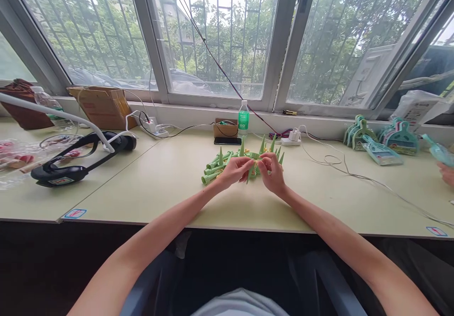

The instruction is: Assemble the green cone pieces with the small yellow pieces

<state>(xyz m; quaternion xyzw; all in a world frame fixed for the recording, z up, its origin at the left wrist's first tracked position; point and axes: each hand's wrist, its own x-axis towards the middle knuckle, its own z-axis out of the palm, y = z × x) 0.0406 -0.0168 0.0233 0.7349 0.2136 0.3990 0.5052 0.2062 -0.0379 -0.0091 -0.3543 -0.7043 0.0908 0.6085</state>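
Observation:
My left hand (237, 170) and my right hand (272, 171) meet over the table, fingertips almost touching. Both are closed in a pinch around a small green pointed piece (249, 176), whose tip sticks out downward between them. Fingers cover most of it, and a bit of yellow shows at the fingertips. Behind and beside the hands lies a pile of green pieces: tubes like bamboo stalks (210, 178) on the left and upright spikes (263, 144) at the back. Small yellow parts are mixed in among them.
Behind the pile are a black phone (227, 141), a small cardboard box (226, 128) and a water bottle (243, 118). A black headset (85, 160) lies left. Cables (354, 174) and dustpan sets (381, 149) are at right, where another person's hand (447, 171) shows.

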